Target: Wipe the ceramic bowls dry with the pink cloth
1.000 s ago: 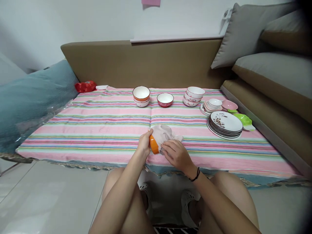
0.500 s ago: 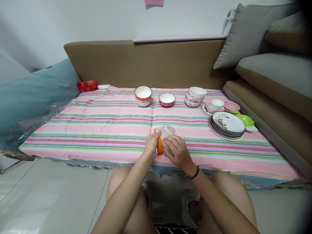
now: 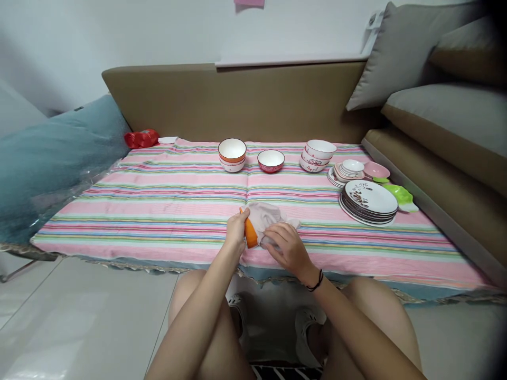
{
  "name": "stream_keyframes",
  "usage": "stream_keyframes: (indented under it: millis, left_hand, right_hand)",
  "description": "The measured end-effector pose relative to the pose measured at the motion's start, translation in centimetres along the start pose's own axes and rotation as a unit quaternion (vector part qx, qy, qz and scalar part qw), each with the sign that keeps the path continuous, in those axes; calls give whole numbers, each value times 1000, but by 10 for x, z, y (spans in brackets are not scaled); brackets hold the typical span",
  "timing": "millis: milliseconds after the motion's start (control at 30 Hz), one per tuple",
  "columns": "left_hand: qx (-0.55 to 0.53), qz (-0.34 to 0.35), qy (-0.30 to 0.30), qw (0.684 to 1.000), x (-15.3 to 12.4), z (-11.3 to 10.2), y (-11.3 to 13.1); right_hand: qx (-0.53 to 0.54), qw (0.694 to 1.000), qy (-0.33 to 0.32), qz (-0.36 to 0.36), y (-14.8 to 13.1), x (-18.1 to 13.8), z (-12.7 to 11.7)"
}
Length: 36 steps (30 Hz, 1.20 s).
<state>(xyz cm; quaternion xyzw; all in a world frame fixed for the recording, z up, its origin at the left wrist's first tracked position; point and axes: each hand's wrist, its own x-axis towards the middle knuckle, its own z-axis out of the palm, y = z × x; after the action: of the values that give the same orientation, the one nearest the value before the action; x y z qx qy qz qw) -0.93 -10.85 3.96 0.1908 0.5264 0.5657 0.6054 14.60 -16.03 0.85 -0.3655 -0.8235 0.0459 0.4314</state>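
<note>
An orange bowl [image 3: 250, 233] is tilted on its side above the striped cloth, near the front edge. My left hand [image 3: 236, 230] grips its rim from the left, thumb on top. A pale cloth [image 3: 264, 215] covers much of the bowl's right side. My right hand [image 3: 288, 244] has its fingers curled on that cloth and presses it against the bowl. The bowl's inside is hidden from me.
On the striped sheet [image 3: 158, 211] stand stacked bowls [image 3: 232, 152], a single red bowl [image 3: 271, 161] and more stacked bowls [image 3: 318, 157]. At right are a plate stack [image 3: 370, 200], small dishes [image 3: 351, 169] and a green dish [image 3: 400, 195]. A red bundle [image 3: 141, 139] lies far left.
My left hand and the orange bowl have shifted a little to the left. More of the pale cloth shows, spread between the bowl and my right hand, which has barely moved.
</note>
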Motion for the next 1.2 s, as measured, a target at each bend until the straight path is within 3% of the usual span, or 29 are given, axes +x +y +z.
stream_keyframes:
  millis: [233,533,667,767,933,1100,1200]
  left_hand:
    - [-10,11,-15,1000,-1,-2,-5]
    - [-31,7,-55,998,-9,9,-7]
    - [-25,-1,-78,997,-12,16,-10]
    - [-18,-6,-83,996,-11,18,-12]
    - [-12,-2,-69,998,-7,17,-15]
    - [-6,-10,-55,998,-5,16,-16]
    - [-1,-14,-53,998,-5,17,-15]
  right_hand:
    - [119,967,76,212,6,2,5]
    - [173,936,105,287,2,7,10]
    - [244,900,123,340,10,8,10]
    - [297,880,101,357,15,7,7]
    - [312,877,72,358,18,6,3]
    - [303,886,71,345,14,10,-2]
    - [269,910,81,305,9,13,-7]
